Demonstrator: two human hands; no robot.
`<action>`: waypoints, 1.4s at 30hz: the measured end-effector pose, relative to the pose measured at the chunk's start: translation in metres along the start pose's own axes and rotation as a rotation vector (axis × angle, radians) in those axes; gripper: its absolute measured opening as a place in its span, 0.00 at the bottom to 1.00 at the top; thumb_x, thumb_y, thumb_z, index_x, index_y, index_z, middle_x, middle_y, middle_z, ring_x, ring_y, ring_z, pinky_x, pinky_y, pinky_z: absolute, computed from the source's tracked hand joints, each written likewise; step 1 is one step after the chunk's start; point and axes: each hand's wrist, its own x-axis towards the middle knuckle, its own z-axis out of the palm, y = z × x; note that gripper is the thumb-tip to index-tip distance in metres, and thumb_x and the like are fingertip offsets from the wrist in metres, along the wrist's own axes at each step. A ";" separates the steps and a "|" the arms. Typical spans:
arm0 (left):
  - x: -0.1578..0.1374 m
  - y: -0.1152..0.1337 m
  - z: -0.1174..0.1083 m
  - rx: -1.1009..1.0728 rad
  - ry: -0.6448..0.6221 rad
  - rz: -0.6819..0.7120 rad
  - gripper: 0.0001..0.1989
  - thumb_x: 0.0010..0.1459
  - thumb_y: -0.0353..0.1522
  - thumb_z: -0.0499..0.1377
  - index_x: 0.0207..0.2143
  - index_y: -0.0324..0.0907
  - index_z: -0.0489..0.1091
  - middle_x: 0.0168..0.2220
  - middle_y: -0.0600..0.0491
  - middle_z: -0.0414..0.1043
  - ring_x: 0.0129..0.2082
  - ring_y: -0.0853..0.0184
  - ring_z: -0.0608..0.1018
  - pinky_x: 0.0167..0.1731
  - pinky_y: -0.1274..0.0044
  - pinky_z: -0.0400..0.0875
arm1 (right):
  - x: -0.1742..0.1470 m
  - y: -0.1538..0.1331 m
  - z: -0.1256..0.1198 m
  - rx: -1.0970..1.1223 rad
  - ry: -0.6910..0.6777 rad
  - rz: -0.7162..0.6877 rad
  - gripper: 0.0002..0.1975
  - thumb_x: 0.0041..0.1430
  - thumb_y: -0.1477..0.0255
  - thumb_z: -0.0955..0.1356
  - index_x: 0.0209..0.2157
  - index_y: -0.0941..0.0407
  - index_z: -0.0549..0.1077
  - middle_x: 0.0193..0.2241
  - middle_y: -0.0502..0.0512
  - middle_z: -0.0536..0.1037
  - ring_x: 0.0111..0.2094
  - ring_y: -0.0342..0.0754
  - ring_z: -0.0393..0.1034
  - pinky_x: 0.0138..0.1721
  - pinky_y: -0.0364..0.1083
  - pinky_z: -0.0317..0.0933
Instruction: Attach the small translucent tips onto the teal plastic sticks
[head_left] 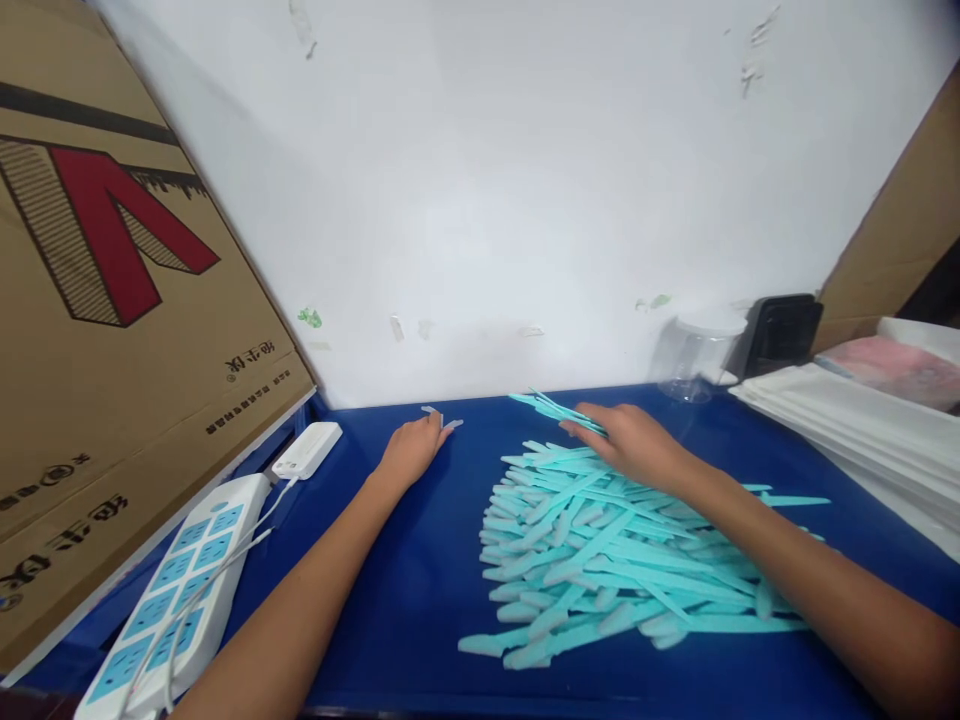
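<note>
A large heap of turquoise eyebrow razors [600, 550], slim handles with paler, wider ends, lies loosely across the blue table. Above the far edge of this heap, my right hand [626, 440] is closed round a small bunch of razors [551, 405], their ends pointing left. My left hand [412, 445] rests near the back of the table, left of the heap and apart from it. Small translucent pieces [452, 425] stick out at its fingertips; their exact kind is too small to tell. The left fingers are partly hidden behind the back of the hand.
A white power strip [217, 560] with cables and a small white box [307, 450] sit at the left, beside a big cardboard box [150, 330]. A clear jar [701, 360], a black holder [784, 330] and stacked white sheets [847, 420] stand right. A white wall [465, 200] closes the back.
</note>
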 end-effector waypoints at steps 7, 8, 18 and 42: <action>-0.001 0.004 0.001 -0.031 -0.007 -0.011 0.19 0.74 0.38 0.44 0.50 0.32 0.67 0.39 0.33 0.78 0.39 0.48 0.82 0.41 0.64 0.73 | 0.000 -0.009 0.002 0.379 -0.072 0.080 0.26 0.69 0.50 0.61 0.38 0.55 0.79 0.32 0.55 0.82 0.28 0.49 0.71 0.29 0.45 0.58; -0.002 0.004 0.000 -0.049 -0.006 -0.013 0.18 0.74 0.37 0.44 0.49 0.33 0.68 0.38 0.34 0.78 0.39 0.48 0.82 0.41 0.64 0.73 | -0.001 -0.010 0.002 0.407 -0.075 0.090 0.26 0.69 0.49 0.61 0.38 0.56 0.79 0.32 0.55 0.81 0.28 0.49 0.70 0.29 0.45 0.58; -0.006 0.028 -0.008 -1.006 0.040 -0.119 0.21 0.74 0.46 0.37 0.35 0.44 0.59 0.22 0.58 0.62 0.14 0.73 0.66 0.18 0.80 0.59 | -0.002 -0.014 -0.004 0.490 -0.148 0.085 0.27 0.68 0.47 0.62 0.35 0.55 0.79 0.23 0.50 0.69 0.23 0.45 0.59 0.25 0.44 0.52; -0.021 0.043 -0.031 -1.792 -0.267 0.009 0.23 0.61 0.43 0.66 0.54 0.39 0.74 0.33 0.55 0.63 0.20 0.79 0.52 0.19 0.79 0.45 | -0.002 -0.019 -0.010 0.531 -0.191 0.060 0.25 0.66 0.48 0.64 0.35 0.54 0.81 0.23 0.49 0.70 0.23 0.44 0.58 0.25 0.43 0.51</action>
